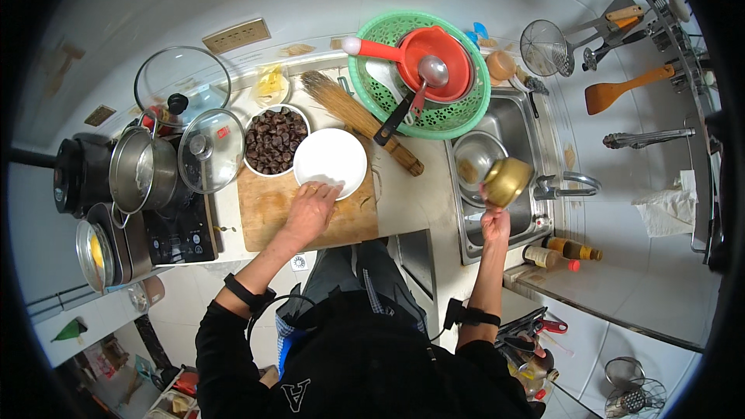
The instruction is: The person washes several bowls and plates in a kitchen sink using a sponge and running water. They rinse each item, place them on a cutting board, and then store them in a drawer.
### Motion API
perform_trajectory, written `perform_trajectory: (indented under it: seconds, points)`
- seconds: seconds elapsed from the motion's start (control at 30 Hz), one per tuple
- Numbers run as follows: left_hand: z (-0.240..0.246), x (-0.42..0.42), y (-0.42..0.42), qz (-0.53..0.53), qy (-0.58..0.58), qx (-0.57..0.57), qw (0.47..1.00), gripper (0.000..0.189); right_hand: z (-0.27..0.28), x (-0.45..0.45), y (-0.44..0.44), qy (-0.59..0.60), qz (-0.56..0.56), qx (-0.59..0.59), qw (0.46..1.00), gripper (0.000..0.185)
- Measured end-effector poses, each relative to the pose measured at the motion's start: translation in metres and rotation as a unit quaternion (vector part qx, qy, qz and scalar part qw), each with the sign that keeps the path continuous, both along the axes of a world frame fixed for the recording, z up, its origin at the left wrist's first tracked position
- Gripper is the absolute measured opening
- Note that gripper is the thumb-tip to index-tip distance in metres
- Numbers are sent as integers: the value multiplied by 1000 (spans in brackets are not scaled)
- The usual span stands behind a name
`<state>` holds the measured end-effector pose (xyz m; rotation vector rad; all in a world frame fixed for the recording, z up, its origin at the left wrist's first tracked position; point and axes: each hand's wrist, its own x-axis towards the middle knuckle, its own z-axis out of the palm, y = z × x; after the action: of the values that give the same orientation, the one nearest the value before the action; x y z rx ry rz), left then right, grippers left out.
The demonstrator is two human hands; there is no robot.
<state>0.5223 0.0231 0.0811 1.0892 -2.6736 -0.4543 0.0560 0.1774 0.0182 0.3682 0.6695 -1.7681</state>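
Note:
My left hand grips the near rim of a white bowl, fingers over its edge. Nothing shows inside that bowl, which stands on a wooden cutting board. Close to its left is another white bowl full of dark brown chestnuts. Over the sink, my right hand holds a gold-coloured metal bowl tipped on its side. The inside of the gold bowl is turned away from me. Beneath it, in the basin, sits a stainless steel bowl with a brownish patch inside.
A straw brush lies beside a green plastic basket holding a red ladle. At left, a steel pot and glass lid are around the induction cooker. The faucet rises at the sink's right.

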Motion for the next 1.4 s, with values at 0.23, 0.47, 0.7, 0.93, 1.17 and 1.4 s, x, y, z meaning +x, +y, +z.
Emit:
perform_trajectory:
  seconds: [0.23, 0.47, 0.7, 0.93, 1.17, 1.4]
  points:
    - [9, 21, 2, 118, 207, 44, 970, 48, 83, 123, -37, 433, 296, 153, 838, 32]
    - [-18, 55, -9, 382, 463, 394, 696, 46, 114, 236, -107, 550, 373, 25, 747, 32]
    - [-18, 70, -11, 371, 440, 575, 581, 72, 50, 269, -170, 791, 294, 2, 537, 35]
    - [-19, 72, -22, 307, 415, 638, 571, 80, 51, 268, -178, 683, 375, 65, 623, 36]
    - [-24, 60, -35, 300, 404, 667, 551, 80, 77, 280, -176, 647, 386, 87, 651, 35]
    - [-21, 78, -38, 303, 395, 636, 590, 67, 100, 276, -158, 536, 366, 50, 759, 33]
